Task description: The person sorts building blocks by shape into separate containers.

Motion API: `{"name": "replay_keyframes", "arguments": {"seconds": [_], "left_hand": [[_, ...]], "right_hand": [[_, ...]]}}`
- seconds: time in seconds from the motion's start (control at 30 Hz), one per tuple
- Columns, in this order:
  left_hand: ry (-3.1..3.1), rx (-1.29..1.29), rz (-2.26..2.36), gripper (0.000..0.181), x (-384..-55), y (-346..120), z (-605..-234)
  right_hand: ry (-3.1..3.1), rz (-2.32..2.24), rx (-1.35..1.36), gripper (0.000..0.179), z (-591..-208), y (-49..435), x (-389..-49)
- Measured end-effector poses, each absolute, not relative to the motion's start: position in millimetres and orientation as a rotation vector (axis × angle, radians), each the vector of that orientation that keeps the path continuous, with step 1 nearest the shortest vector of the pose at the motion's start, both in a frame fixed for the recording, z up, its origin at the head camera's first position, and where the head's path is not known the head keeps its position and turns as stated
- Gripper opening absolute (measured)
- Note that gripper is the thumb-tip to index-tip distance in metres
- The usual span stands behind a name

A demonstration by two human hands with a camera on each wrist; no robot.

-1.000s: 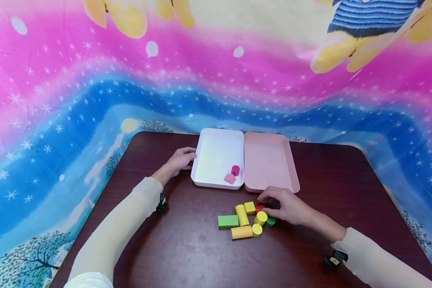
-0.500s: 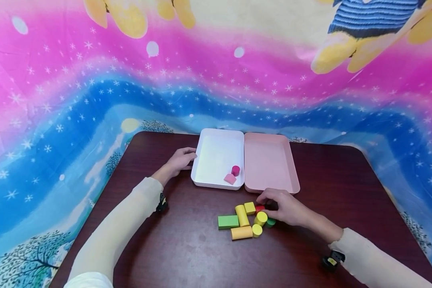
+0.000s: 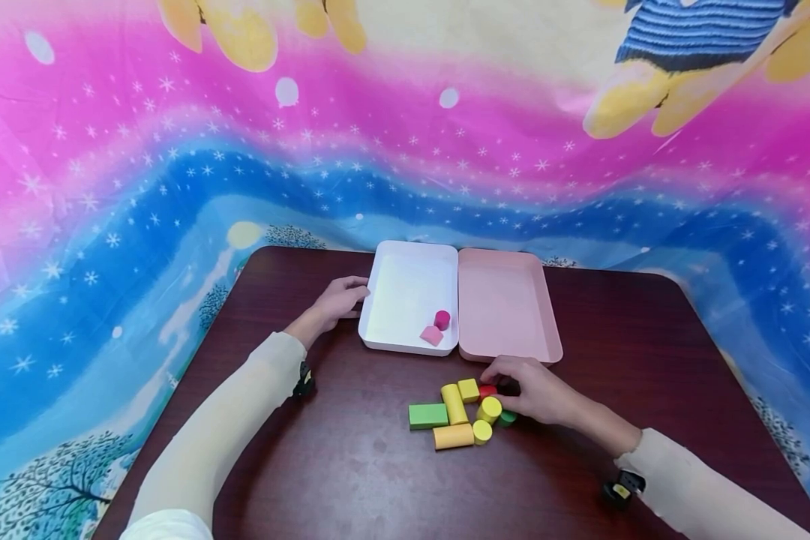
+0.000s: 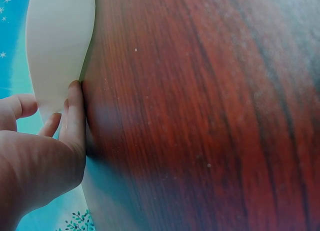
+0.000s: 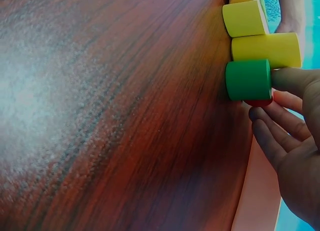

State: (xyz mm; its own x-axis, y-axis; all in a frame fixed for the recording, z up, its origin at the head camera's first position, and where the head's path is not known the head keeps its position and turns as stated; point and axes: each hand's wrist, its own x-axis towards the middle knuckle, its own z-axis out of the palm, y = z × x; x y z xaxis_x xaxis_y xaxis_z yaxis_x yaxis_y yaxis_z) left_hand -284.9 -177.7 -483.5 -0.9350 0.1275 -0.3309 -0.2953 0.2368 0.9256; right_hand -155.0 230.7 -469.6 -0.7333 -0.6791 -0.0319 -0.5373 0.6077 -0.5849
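Note:
My right hand (image 3: 536, 391) is at the right end of a group of toy blocks, its thumb and fingers pinching a small red block (image 3: 487, 391) mostly hidden by them. Beside it are a yellow cube (image 3: 469, 390), a standing yellow cylinder (image 3: 489, 409) and a green cylinder (image 5: 248, 80), which covers much of the red block in the right wrist view. At the left, my left hand (image 3: 340, 297) rests against the outer wall of a white tray (image 3: 408, 348), fingers fairly straight. Inside that tray lie a magenta cylinder (image 3: 442, 320) and a pink block (image 3: 432, 335).
A pink tray (image 3: 509, 307) adjoins the white one on its right. Nearer the front are a green rectangular block (image 3: 428, 416), a long yellow cylinder (image 3: 454, 404), an orange-yellow piece (image 3: 453, 436) and a short yellow cylinder (image 3: 482, 431). Patterned cloth (image 3: 405, 150) hangs behind the dark wooden table (image 3: 351, 480).
My right hand has shifted slightly left and toward me, its fingers closing around the red block. My left hand, the trays and the other blocks look unmoved.

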Motion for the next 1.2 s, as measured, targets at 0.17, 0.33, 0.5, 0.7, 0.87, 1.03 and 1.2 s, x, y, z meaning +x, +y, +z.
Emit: {"name": "replay_keyframes", "arguments": {"seconds": [0.17, 0.33, 0.5, 0.7, 0.87, 1.03, 1.2], "left_hand": [[2.174, -0.158, 1.752, 0.049, -284.0, -177.3, -481.7], [2.175, -0.154, 1.754, 0.048, -283.7, -177.1, -481.4], [2.178, -0.155, 1.757, 0.048, -284.0, -177.3, -484.0], [2.173, -0.164, 1.769, 0.048, -283.7, -176.7, -483.6], [2.173, -0.165, 1.769, 0.048, -283.9, -176.6, -484.3], [2.173, -0.165, 1.771, 0.048, -283.6, -176.9, -483.9], [2.172, -0.164, 1.771, 0.047, -283.7, -176.8, -483.5]], "right_hand": [[2.576, -0.832, -0.991, 0.031, -470.5, 231.5, -155.6], [2.568, -0.844, -0.983, 0.031, -471.1, 231.9, -157.0], [2.571, -0.864, -0.993, 0.031, -473.0, 232.4, -158.1], [2.556, -0.916, -1.018, 0.029, -475.6, 234.1, -158.6], [2.538, -0.913, -0.984, 0.028, -475.6, 233.9, -158.8], [2.533, -0.889, -0.996, 0.028, -474.0, 233.2, -159.6], [2.542, -0.867, -1.025, 0.027, -472.7, 232.8, -160.4]]}}
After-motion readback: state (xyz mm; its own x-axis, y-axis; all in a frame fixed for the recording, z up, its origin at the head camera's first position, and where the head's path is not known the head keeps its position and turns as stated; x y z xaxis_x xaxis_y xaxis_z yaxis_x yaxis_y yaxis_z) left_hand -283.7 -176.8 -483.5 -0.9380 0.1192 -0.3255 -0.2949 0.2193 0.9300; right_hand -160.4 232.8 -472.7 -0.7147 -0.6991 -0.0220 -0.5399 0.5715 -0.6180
